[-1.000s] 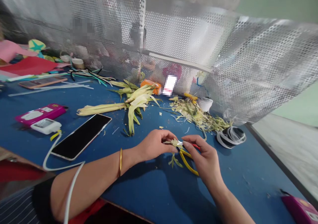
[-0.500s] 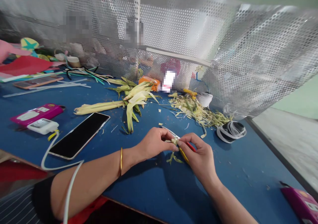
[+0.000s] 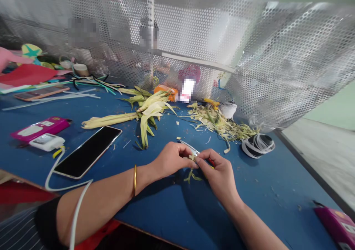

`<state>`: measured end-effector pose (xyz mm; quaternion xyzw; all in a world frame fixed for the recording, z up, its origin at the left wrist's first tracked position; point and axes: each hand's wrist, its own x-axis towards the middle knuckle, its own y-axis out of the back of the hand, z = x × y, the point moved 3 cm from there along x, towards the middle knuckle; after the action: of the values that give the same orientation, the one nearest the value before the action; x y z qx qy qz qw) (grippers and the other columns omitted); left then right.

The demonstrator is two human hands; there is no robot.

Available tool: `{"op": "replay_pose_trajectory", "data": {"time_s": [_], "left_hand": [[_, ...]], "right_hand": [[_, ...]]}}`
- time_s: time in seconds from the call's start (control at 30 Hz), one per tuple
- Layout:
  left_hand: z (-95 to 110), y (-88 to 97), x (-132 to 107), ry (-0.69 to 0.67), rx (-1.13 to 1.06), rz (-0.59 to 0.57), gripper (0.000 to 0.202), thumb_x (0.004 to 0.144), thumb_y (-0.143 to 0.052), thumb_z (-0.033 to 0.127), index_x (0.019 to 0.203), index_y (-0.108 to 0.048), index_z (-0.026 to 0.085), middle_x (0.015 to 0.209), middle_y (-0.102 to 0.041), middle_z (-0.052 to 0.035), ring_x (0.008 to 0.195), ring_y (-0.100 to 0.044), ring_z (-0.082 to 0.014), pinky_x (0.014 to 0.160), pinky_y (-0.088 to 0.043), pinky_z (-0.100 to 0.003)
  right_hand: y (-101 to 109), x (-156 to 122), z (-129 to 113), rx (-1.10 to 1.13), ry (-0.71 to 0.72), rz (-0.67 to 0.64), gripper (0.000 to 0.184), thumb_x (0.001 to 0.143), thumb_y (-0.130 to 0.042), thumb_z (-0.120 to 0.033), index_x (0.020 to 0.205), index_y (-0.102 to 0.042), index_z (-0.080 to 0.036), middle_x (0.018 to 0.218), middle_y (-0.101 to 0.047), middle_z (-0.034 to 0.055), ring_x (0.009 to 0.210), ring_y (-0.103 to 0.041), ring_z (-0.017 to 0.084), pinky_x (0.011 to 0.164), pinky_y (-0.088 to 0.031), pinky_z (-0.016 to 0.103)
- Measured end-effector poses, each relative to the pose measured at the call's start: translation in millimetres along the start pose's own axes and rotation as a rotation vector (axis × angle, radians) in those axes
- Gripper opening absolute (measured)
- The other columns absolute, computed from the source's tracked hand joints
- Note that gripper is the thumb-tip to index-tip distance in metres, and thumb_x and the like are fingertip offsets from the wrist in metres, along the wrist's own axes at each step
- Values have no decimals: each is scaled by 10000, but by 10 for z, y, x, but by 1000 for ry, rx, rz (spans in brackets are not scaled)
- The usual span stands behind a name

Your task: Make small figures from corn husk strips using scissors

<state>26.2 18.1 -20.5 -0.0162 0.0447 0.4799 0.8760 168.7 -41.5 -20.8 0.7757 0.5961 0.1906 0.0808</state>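
Close together over the table, my left hand (image 3: 173, 159) and my right hand (image 3: 220, 174) pinch a small pale corn husk piece (image 3: 192, 157) between thumbs and fingertips. Thin green husk strips (image 3: 191, 176) show just below it; whether they are joined to the piece I cannot tell. Scissors (image 3: 189, 146) lie on the table beyond my fingers, their red and yellow handles mostly covered by my right hand. Farther back lies a bundle of corn husks (image 3: 149, 108). To its right is a heap of husk scraps (image 3: 213, 120).
On the left lie a black-screened phone (image 3: 90, 152), a magenta power bank (image 3: 41, 128) and a white cable (image 3: 79, 205) crossing my left forearm. A spool of white cord (image 3: 257, 146) stands at right. Behind the blue table (image 3: 266, 191) rises a perforated metal screen (image 3: 194, 32).
My right hand has shifted slightly left and now hides more of the scissors' handles. The pinched husk piece has turned a little; my left hand has barely moved.
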Motion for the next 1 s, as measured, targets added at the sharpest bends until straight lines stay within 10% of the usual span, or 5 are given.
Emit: {"op": "replay_pose_trajectory", "data": {"time_s": [0.3, 0.5, 1.0], "left_hand": [[23, 53, 8, 6, -124, 39, 253, 593, -811, 258, 772, -681, 135, 746, -677, -12, 717, -587, -132, 732, -439, -263], [58, 56, -34, 14, -154, 129, 241, 589, -805, 258, 725, -643, 143, 724, -641, 1, 728, -561, -133, 726, -421, -259], [130, 199, 10, -114, 252, -50, 245, 776, -659, 380, 685, -670, 153, 611, -601, 5, 596, -518, -117, 594, -382, -230]], "right_hand": [[48, 50, 29, 285, -96, 74, 405, 739, -715, -477, 1032, -644, -207, 995, -727, 81, 922, -671, 226, 780, -525, 320], [-126, 7, 57, 128, -86, -189, 304, 763, -703, -464, 761, -648, -165, 661, -635, 15, 580, -538, 133, 520, -408, 234], [8, -14, -49, -310, 203, -157, 331, 893, -541, -378, 612, -551, -202, 577, -522, -10, 563, -453, 135, 534, -315, 242]]}}
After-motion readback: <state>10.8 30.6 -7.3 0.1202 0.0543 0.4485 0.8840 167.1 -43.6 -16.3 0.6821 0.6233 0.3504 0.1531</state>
